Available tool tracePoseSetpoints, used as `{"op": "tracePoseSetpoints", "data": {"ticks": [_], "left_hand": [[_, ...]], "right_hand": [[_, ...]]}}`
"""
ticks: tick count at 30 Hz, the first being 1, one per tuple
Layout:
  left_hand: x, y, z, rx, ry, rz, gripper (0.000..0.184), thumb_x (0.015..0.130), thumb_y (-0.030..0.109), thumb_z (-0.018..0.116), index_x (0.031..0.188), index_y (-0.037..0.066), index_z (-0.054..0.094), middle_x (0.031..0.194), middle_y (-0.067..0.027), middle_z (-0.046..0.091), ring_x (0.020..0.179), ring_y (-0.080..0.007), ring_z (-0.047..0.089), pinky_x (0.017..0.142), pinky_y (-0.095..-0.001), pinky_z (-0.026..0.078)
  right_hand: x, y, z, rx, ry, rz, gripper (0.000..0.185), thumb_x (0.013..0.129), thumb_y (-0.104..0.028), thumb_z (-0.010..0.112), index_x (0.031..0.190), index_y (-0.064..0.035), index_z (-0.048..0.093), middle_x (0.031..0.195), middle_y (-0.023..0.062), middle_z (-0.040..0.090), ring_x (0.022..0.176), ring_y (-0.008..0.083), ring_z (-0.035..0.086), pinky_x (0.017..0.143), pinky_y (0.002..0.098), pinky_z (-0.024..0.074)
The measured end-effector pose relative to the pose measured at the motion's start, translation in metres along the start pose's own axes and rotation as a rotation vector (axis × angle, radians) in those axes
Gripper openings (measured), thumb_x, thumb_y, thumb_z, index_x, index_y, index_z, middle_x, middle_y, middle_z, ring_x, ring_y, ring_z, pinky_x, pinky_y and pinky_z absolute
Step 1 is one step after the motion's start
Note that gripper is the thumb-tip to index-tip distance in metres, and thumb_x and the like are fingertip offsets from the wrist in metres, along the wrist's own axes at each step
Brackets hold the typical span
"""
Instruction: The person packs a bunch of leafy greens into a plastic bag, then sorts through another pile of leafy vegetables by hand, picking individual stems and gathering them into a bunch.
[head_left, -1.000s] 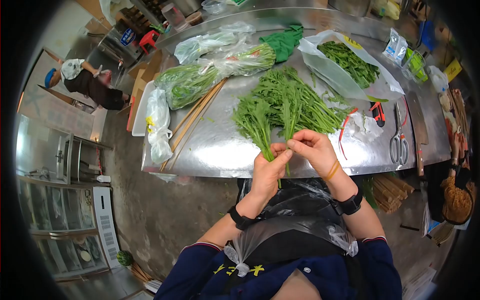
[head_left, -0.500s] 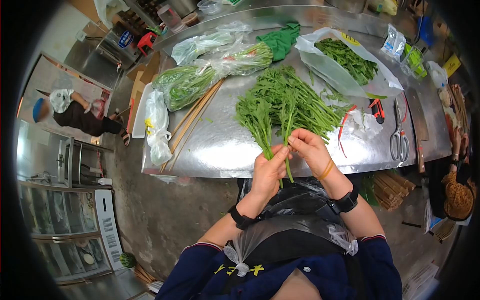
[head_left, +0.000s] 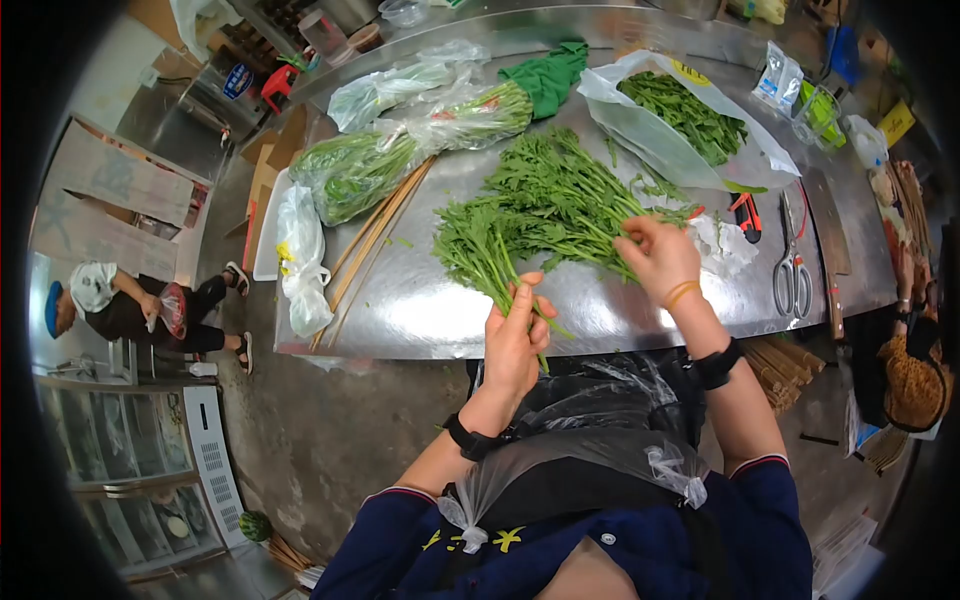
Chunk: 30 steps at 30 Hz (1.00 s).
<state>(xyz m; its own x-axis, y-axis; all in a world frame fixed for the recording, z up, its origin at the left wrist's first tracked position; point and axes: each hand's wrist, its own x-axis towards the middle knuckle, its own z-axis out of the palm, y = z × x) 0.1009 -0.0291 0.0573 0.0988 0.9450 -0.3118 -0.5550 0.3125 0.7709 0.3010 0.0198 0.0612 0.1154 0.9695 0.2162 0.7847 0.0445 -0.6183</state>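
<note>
My left hand (head_left: 513, 345) is closed around the stems of a small bunch of leafy greens (head_left: 472, 250), held above the table's near edge with the leaves pointing away from me. A larger pile of the same leafy greens (head_left: 560, 195) lies on the metal table just beyond, its stems toward the right. At those stem ends, my right hand (head_left: 662, 258) has its thumb and fingers pinched together on the stems. A yellow rubber band (head_left: 683, 292) circles my right wrist. Behind the pile, an open plastic bag (head_left: 625, 118) holds more greens.
Bagged vegetables (head_left: 370, 165), thin wooden sticks (head_left: 375, 250) and a tied white bag (head_left: 300, 260) lie on the left of the table. Scissors (head_left: 792, 275), a red-and-black tool (head_left: 746, 217) and a knife (head_left: 833, 270) lie right. Another person (head_left: 120, 300) walks at far left.
My right hand has left the bunch in my left hand and moved right to the pile's stems. My left hand keeps the bunch, slightly lower and left. The other person has come nearer.
</note>
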Motion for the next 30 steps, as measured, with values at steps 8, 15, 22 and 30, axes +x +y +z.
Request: {"op": "tracePoseSetpoints", "data": {"ticks": [8,15,22,30], "left_hand": [[0.002,0.000,-0.014,0.113,0.046,0.074,0.025,0.093,0.029,0.040,0.093,0.006,0.050,0.080,-0.0046,0.055,0.066,-0.0098,0.044,0.055,-0.0237,0.036],[-0.002,0.006,0.006,-0.119,0.132,0.065,0.022,0.093,0.025,0.039,0.091,0.006,0.048,0.080,-0.0067,0.055,0.061,-0.0110,0.044,0.054,-0.0247,0.036],[-0.004,0.020,0.012,-0.023,-0.029,0.026,0.025,0.088,0.023,0.051,0.101,0.002,0.053,0.081,-0.0094,0.059,0.045,-0.0037,0.033,0.042,-0.0195,0.026],[-0.005,0.020,0.023,-0.056,-0.141,0.061,0.025,0.087,0.018,0.052,0.103,-0.002,0.051,0.090,-0.0113,0.055,0.047,-0.0025,0.034,0.041,-0.0179,0.025]], "right_hand": [[0.027,0.004,0.003,0.790,-0.083,0.317,0.026,0.083,-0.028,0.057,0.081,-0.0034,0.064,0.073,0.0013,0.061,0.073,0.0113,0.056,0.060,0.0249,0.0436],[0.003,0.013,-0.027,1.478,-0.492,0.605,0.023,0.086,-0.024,0.053,0.098,-0.0064,0.059,0.079,-0.0056,0.053,0.067,0.0041,0.044,0.052,0.0160,0.0337],[-0.021,-0.013,-0.030,1.220,-0.501,0.318,0.020,0.081,-0.021,0.060,0.096,-0.0072,0.062,0.083,-0.0022,0.060,0.075,0.0046,0.052,0.061,0.0176,0.0387],[-0.043,-0.030,-0.001,1.114,-0.623,0.250,0.018,0.075,-0.011,0.067,0.090,-0.0031,0.063,0.080,-0.0033,0.058,0.072,0.0031,0.050,0.062,0.0179,0.0398]]}}
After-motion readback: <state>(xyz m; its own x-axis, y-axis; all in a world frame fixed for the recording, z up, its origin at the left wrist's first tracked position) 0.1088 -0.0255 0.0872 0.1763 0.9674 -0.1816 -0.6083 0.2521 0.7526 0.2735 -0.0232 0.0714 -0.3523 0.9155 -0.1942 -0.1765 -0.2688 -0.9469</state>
